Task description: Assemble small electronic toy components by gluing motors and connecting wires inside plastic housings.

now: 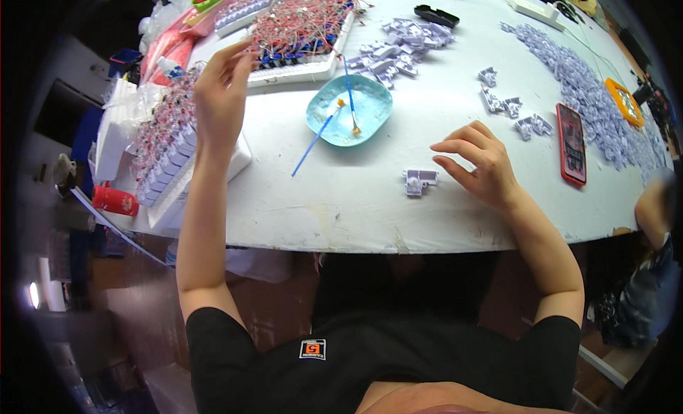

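Desk (pixel 284 222) in the head view spanned the frame from upper left to right, its covering white. Left hand (pixel 222 86), upper left, was raised with fingers bent toward a white tray (pixel 292 74) of red wires (pixel 302 22); could not tell whether anything was pinched between thumb and fingers. Right hand (pixel 475 163), right of centre, was loosely spread, thumb and fingertips apart. One pale plastic part (pixel 420 182) lay near its thumb, slightly right of centre and apart from it.

A turquoise bowl (pixel 384 104) stood at upper centre with two blue sticks (pixel 313 146); both had orange-brown tips inside it, and one extended past the rim toward lower left. Pale parts were heaped (pixel 402 49) at upper centre and strewn in a long spread (pixel 569 86) at upper right. A red-edged phone (pixel 572 145) lay between that spread and the right hand. A black case (pixel 437 16) sat at upper centre, behind the heap.
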The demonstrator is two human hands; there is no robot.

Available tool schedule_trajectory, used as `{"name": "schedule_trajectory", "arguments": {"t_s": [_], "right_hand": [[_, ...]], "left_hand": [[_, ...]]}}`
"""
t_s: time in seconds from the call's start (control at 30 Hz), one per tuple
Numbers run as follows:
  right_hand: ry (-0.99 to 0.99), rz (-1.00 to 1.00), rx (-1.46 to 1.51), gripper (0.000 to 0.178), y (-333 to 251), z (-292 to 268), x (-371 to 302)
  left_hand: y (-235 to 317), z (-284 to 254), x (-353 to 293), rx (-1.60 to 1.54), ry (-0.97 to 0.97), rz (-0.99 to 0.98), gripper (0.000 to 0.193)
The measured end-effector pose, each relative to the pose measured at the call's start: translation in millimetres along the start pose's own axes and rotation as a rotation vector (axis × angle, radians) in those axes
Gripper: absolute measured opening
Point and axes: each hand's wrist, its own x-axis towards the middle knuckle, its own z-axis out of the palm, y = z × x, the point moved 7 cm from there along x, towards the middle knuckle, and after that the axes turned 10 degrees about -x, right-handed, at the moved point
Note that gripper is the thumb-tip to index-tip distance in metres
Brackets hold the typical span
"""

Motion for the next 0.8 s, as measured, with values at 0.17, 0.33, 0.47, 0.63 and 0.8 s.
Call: {"name": "schedule_trajectory", "arguments": {"t_s": [0.17,0.33,0.47,0.63,0.8], "right_hand": [[-0.019,0.055,0.044,0.013,15.0,4.6,-3.6],[-0.043,0.062,0.087,0.012,25.0,12.0,-7.0],[-0.06,0.081,0.129,0.013,22.1,16.4,-5.3],[-0.114,0.055,0.142,0.015,20.8,23.9,-9.1],[-0.13,0.051,0.155,0.016,18.6,24.2,-9.6]], "left_hand": [[-82.0,45.0,67.0,0.246,-0.2,-0.06,0.023],[-97.8,100.7,77.3,0.484,-0.432,-0.055,0.022],[-129.1,88.8,86.2,0.714,-0.486,-0.131,0.02],[-154.3,77.3,78.8,0.701,-0.517,-0.4,0.028],[-153.7,85.4,68.4,0.652,-0.47,-0.309,0.036]]}}
